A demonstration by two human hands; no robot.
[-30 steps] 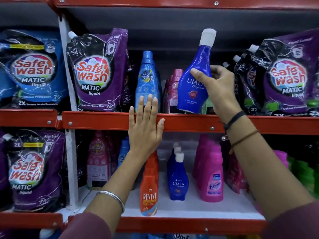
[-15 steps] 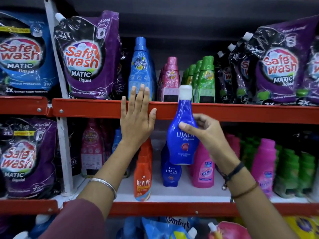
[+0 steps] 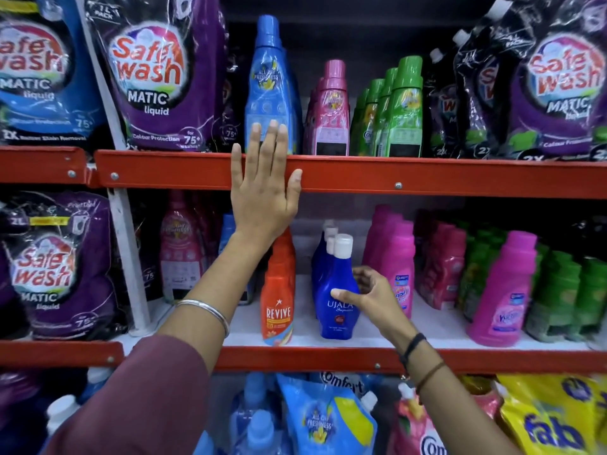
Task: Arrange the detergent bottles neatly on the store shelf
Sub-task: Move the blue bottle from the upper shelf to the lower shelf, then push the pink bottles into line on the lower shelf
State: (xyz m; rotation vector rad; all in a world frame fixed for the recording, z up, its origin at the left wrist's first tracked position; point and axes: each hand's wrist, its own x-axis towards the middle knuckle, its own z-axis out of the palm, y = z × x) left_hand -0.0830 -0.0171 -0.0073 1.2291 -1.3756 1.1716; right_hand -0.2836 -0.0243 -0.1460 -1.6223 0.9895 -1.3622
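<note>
A dark blue Ujala bottle (image 3: 336,290) with a white cap stands upright at the front of the middle shelf (image 3: 328,357), heading a row of the same bottles. My right hand (image 3: 368,295) wraps its thumb and fingers around the bottle's waist. My left hand (image 3: 264,188) lies flat and spread against the red front rail of the upper shelf (image 3: 394,177), holding nothing. An orange Revive bottle (image 3: 277,300) stands just left of the Ujala bottle, and pink Vanish bottles (image 3: 399,264) stand just right of it.
The upper shelf holds Safewash pouches (image 3: 157,77), a tall light blue bottle (image 3: 267,90), pink bottles (image 3: 330,113) and green bottles (image 3: 400,113). More pink bottles (image 3: 502,290) and green bottles (image 3: 565,290) fill the middle shelf's right. Comfort and Fab pouches (image 3: 555,421) crowd the bottom shelf.
My right hand brought the blue Ujala bottle down from the upper shelf to the middle shelf and set it in front of the matching row. My left hand stayed on the rail.
</note>
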